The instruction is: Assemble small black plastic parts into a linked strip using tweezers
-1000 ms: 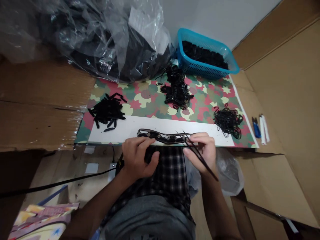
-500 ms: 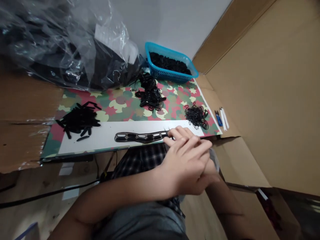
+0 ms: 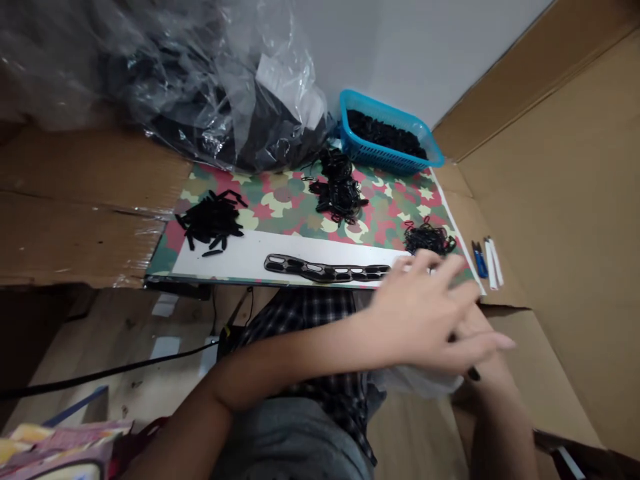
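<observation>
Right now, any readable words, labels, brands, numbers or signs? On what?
None can be read.
White sheet at the clear plastic bag: too blurred to tell if it bears print.
Colourful package, lower left: patterned and cut off by the frame; no legible words.

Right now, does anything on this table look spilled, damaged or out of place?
Nothing looks plainly damaged. One black stick lies just apart from its pile, a small stray on the white sheet. The black strip looks intact, but its right end is hidden.
</observation>
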`<action>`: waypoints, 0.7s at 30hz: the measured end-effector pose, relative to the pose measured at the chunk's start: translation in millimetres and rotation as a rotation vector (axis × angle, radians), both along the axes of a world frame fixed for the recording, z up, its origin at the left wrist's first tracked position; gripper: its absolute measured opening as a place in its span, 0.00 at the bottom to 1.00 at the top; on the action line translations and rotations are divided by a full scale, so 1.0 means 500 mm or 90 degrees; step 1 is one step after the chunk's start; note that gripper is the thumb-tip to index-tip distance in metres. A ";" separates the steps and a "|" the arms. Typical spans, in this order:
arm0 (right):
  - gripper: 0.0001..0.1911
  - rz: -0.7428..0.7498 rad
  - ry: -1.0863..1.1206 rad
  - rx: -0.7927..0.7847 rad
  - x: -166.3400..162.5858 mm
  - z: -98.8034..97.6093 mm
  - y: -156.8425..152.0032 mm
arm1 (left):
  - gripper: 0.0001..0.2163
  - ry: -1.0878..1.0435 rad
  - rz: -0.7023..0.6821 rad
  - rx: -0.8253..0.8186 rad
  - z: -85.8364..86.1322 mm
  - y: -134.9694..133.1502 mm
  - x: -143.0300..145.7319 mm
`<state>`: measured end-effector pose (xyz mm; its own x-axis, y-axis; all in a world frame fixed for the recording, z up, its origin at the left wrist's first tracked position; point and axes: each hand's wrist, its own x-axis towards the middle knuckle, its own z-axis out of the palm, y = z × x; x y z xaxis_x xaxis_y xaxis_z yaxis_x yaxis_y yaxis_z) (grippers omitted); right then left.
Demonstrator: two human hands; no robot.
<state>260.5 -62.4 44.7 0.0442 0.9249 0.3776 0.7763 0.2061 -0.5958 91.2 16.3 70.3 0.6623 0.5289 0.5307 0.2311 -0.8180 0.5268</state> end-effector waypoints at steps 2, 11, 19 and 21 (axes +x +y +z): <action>0.06 -0.005 -0.015 0.030 -0.005 0.006 -0.013 | 0.20 -0.054 0.070 0.010 -0.016 0.029 -0.093; 0.10 0.139 0.708 -0.180 -0.200 -0.045 0.122 | 0.09 0.153 0.258 0.100 -0.125 0.079 -0.335; 0.05 -0.006 0.550 -0.097 -0.200 -0.064 0.141 | 0.07 0.169 0.279 0.096 -0.124 0.066 -0.368; 0.05 -0.051 0.532 -0.110 -0.191 -0.071 0.138 | 0.07 0.166 0.270 0.089 -0.124 0.067 -0.375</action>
